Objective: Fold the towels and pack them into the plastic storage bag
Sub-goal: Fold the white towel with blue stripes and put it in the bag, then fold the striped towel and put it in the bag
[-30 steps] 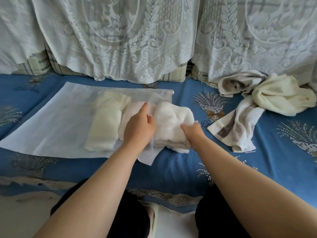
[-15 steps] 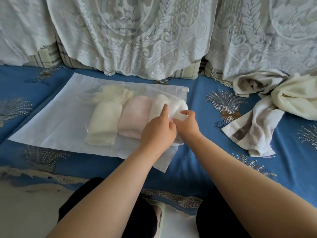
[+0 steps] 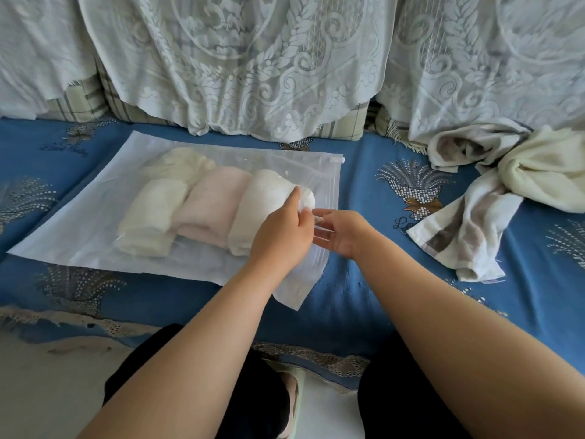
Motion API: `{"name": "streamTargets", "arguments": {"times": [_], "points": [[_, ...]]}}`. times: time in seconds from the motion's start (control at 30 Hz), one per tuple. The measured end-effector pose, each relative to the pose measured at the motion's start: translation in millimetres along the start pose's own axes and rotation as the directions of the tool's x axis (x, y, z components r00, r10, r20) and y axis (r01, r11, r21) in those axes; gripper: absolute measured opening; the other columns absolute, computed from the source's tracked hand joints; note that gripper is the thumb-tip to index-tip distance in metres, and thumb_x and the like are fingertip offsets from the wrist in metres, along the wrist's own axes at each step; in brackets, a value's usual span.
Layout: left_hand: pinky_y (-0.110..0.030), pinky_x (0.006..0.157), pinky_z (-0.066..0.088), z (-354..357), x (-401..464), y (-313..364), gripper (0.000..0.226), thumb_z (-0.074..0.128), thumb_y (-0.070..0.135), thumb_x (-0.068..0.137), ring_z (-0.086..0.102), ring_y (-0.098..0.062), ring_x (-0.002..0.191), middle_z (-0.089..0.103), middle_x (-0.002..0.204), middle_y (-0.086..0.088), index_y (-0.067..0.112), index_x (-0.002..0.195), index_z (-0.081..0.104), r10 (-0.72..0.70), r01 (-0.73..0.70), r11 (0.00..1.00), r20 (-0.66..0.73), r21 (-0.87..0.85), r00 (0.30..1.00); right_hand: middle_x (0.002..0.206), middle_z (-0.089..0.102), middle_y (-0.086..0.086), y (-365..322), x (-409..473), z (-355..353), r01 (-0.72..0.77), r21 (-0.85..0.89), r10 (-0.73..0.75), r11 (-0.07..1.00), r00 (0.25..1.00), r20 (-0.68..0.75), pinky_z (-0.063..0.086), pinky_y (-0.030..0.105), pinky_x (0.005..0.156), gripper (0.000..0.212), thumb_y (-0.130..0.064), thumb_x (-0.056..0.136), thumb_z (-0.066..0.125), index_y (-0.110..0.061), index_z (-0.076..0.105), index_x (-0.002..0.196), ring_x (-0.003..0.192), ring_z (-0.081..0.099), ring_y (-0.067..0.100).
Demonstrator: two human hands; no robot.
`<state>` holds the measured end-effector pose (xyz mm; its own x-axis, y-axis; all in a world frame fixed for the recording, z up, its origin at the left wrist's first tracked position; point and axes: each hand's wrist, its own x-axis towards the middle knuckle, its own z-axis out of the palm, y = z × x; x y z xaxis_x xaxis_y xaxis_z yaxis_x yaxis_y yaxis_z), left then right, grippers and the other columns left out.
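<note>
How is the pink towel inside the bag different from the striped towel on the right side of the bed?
The pink towel is folded into a neat roll; the striped towel lies loose and crumpled. The pink towel is inside the plastic bag, between two whitish rolls; the striped towel is outside it, on the blue bedcover. The pink towel is plain; the striped towel is white with brown bands. Neither hand touches either one.

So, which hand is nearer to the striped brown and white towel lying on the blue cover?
Right. The right hand is at the bag's mouth, left of the striped towel; the left hand is farther left.
</note>
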<state>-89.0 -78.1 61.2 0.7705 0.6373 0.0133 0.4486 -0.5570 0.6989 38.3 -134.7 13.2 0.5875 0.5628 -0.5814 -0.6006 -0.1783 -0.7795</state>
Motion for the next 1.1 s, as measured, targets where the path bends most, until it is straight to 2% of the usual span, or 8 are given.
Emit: {"name": "streamTargets", "arguments": {"times": [0.1, 0.27, 0.43, 0.57, 0.67, 0.8, 0.9, 1.1], "points": [[-0.043, 0.097, 0.045, 3, 2, -1, 0.051, 0.026, 0.038, 0.099, 0.058, -0.027, 0.111, 0.064, 0.121, -0.011, 0.029, 0.149, 0.023, -0.016, 0.017, 1.0, 0.013, -0.009, 1.0, 0.101, 0.059, 0.011, -3, -9, -6, -0.069, 0.103, 0.066, 0.992, 0.997, 0.027, 0.056, 0.037, 0.072, 0.027, 0.001, 0.096, 0.032, -0.002, 0.059, 0.098, 0.087, 0.061, 0.026], [-0.041, 0.1, 0.044, 4, -1, 3, 0.05, 0.025, 0.036, 0.1, 0.054, -0.027, 0.118, 0.057, 0.133, -0.008, 0.03, 0.149, 0.021, -0.034, 0.034, 0.999, 0.028, 0.015, 0.999, 0.114, 0.06, 0.011, 6, -13, 4, -0.111, 0.147, 0.079, 0.983, 0.975, 0.209, 0.05, 0.038, 0.065, 0.045, -0.03, 0.103, 0.027, -0.001, 0.05, 0.129, 0.088, 0.061, 0.023], [-0.042, 0.096, 0.044, 9, 0, 7, 0.044, 0.023, 0.046, 0.1, 0.055, -0.03, 0.115, 0.062, 0.125, -0.008, 0.02, 0.124, 0.049, -0.054, 0.054, 0.998, 0.049, -0.013, 0.997, 0.089, 0.064, 0.011, 9, -13, 5, -0.105, 0.267, 0.056, 0.958, 0.981, 0.187, 0.054, 0.038, 0.07, 0.035, -0.019, 0.101, 0.028, -0.001, 0.058, 0.107, 0.078, 0.062, 0.025], [-0.038, 0.085, 0.046, 18, 4, 23, 0.041, 0.023, 0.048, 0.099, 0.06, -0.026, 0.097, 0.067, 0.099, -0.005, 0.021, 0.104, 0.054, -0.007, 0.008, 1.0, 0.041, -0.023, 0.999, 0.096, 0.064, 0.011, -4, -20, -14, 0.056, -0.151, -0.05, 0.987, 0.998, 0.04, 0.054, 0.036, 0.07, 0.038, -0.032, 0.101, 0.03, -0.006, 0.057, 0.104, 0.08, 0.064, 0.027], [-0.036, 0.083, 0.045, 28, 7, 40, 0.038, 0.024, 0.048, 0.099, 0.06, -0.025, 0.094, 0.066, 0.093, -0.002, 0.022, 0.095, 0.052, 0.068, -0.066, 0.997, 0.049, -0.044, 0.996, 0.102, 0.059, 0.012, -13, -29, -50, 0.101, -0.893, -0.406, 0.439, 0.909, -0.097, 0.047, 0.039, 0.082, 0.042, -0.042, 0.097, 0.032, -0.008, 0.054, 0.102, 0.103, 0.058, 0.033], [-0.036, 0.079, 0.046, 47, 7, 60, 0.035, 0.024, 0.049, 0.099, 0.06, -0.022, 0.087, 0.06, 0.08, 0.005, 0.026, 0.096, 0.051, 0.143, -0.14, 0.989, 0.1, -0.04, 0.985, 0.145, 0.031, 0.008, -8, -33, -130, -0.323, -0.946, -0.423, 0.021, 0.855, -0.301, 0.028, 0.053, 0.105, 0.06, -0.048, 0.087, 0.048, -0.02, 0.034, 0.138, 0.137, 0.025, 0.033], [-0.036, 0.081, 0.047, 58, 8, 68, 0.044, 0.023, 0.053, 0.098, 0.06, -0.022, 0.09, 0.061, 0.086, 0.004, 0.024, 0.108, 0.054, 0.158, -0.153, 0.987, 0.145, -0.044, 0.977, 0.153, 0.021, 0.005, -3, -41, -180, -0.44, -0.886, -0.401, 0.146, 0.792, -0.46, 0.026, 0.052, 0.109, 0.068, -0.05, 0.086, 0.043, -0.022, 0.024, 0.145, 0.142, 0.014, 0.031], [-0.039, 0.087, 0.048, 76, 6, 91, 0.05, 0.022, 0.053, 0.098, 0.06, -0.02, 0.086, 0.064, 0.083, 0.003, 0.02, 0.11, 0.058, 0.177, -0.152, 0.978, 0.186, -0.14, 0.967, 0.124, 0.052, 0.014, -11, -58, -223, -0.3, -0.909, -0.564, 0.289, 0.714, -0.415, 0.044, 0.043, 0.08, 0.037, -0.019, 0.094, 0.042, -0.014, 0.042, 0.131, 0.117, 0.045, 0.037]]}}
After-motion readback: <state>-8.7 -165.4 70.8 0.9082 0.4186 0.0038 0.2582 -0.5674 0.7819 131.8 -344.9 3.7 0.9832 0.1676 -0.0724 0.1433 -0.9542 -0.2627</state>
